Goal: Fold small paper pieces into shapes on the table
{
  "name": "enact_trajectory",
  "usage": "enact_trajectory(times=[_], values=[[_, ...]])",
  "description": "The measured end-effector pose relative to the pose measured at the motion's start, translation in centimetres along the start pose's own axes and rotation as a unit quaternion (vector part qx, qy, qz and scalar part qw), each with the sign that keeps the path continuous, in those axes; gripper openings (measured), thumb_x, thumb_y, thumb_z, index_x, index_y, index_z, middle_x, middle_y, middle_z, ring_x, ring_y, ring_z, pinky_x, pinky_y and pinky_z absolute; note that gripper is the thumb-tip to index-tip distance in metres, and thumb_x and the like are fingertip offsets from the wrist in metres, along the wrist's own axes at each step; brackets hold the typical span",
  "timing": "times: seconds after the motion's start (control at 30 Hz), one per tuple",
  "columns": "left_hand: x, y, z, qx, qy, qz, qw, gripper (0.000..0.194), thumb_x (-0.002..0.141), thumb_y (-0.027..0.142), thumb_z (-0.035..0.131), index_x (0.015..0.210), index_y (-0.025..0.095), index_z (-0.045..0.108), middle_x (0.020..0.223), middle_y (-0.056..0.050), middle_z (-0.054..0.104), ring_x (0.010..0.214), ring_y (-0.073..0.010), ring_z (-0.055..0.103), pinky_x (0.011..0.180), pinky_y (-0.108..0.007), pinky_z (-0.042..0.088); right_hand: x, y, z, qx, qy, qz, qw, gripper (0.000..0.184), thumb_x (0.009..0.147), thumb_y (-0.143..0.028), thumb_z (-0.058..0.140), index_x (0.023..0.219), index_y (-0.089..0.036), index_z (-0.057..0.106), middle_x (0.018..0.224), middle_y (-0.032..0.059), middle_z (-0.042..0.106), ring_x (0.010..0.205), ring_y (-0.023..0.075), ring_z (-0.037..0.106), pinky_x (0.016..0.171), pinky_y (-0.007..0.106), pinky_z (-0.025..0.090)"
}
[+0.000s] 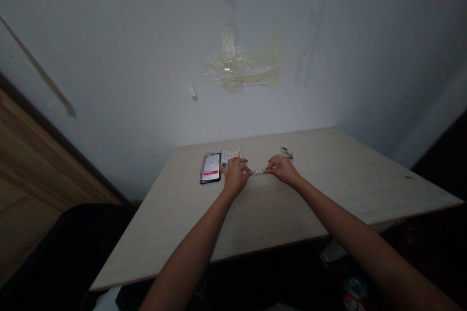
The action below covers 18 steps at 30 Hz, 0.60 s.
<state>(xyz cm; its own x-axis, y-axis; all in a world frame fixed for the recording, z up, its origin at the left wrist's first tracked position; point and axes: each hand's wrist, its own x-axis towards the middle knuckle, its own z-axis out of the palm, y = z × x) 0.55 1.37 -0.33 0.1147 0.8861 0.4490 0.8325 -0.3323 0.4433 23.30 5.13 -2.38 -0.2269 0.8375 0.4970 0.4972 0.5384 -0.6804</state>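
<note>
Between my two hands a small, narrow pale strip with faint print (259,172) lies level, just over or on the table; its exact kind is too small to tell. My left hand (236,175) pinches its left end between thumb and fingertip, the other fingers raised. Its right end is in the pinch of my right hand (282,169). Partly behind my left hand lies a flat printed sheet or packet (230,154) in white, blue and yellow. A phone (210,168) with a lit screen lies left of that hand. Beyond my right hand is a small green and white packet (286,152).
The pale wooden table (292,218) stands against a white wall (146,58) with yellowed tape (248,70) stuck on it. At the lower left is a dark chair-like shape (83,248), near a wooden panel (29,180). Dim items lie beneath the table's front edge.
</note>
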Motion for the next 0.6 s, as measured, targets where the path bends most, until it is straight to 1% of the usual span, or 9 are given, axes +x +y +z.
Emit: enact_trajectory(times=[0.17, 0.27, 0.37, 0.6], values=[[0.18, -0.14, 0.27, -0.016, 0.006, -0.002, 1.0, 0.011, 0.079, 0.022, 0.072, 0.069, 0.027, 0.073, 0.123, 0.0, 0.069, 0.131, -0.0338, 0.043, 0.108, -0.079, 0.0, 0.09, -0.32, -0.06, 0.002, -0.007, 0.002, 1.0, 0.008, 0.064, -0.018, 0.082, 0.068, -0.021, 0.075, 0.078, 0.0053, 0.07, 0.084, 0.0221, 0.063, 0.083, 0.036, 0.046], [0.35, -0.09, 0.23, -0.02, -0.005, -0.025, 0.999, 0.011, 0.078, 0.021, 0.073, 0.068, 0.027, 0.073, 0.125, -0.001, 0.069, 0.133, -0.0349, 0.041, 0.106, -0.081, 0.0, 0.15, -0.45, -0.05, -0.008, -0.005, 0.005, 1.0, 0.012, 0.064, -0.019, 0.082, 0.075, -0.021, 0.076, 0.074, 0.0041, 0.07, 0.08, 0.0219, 0.063, 0.082, 0.036, 0.045], [0.51, 0.01, 0.17, -0.023, -0.018, -0.044, 0.999, 0.01, 0.076, 0.021, 0.074, 0.067, 0.027, 0.073, 0.126, -0.001, 0.068, 0.136, -0.0363, 0.038, 0.106, -0.081, -0.001, 0.2, -0.34, 0.1, -0.025, -0.006, 0.006, 1.0, 0.018, 0.065, -0.018, 0.081, 0.082, -0.022, 0.076, 0.072, 0.0031, 0.072, 0.083, 0.023, 0.063, 0.085, 0.037, 0.043], [0.69, 0.28, 0.11, -0.008, -0.043, -0.064, 0.997, 0.008, 0.075, 0.024, 0.073, 0.067, 0.025, 0.074, 0.131, -0.004, 0.065, 0.139, -0.0367, 0.034, 0.11, -0.077, 0.0, 0.29, -0.49, 0.35, -0.068, -0.026, 0.017, 0.997, 0.019, 0.066, -0.015, 0.077, 0.083, -0.022, 0.075, 0.072, 0.0027, 0.074, 0.086, 0.024, 0.062, 0.086, 0.037, 0.04]])
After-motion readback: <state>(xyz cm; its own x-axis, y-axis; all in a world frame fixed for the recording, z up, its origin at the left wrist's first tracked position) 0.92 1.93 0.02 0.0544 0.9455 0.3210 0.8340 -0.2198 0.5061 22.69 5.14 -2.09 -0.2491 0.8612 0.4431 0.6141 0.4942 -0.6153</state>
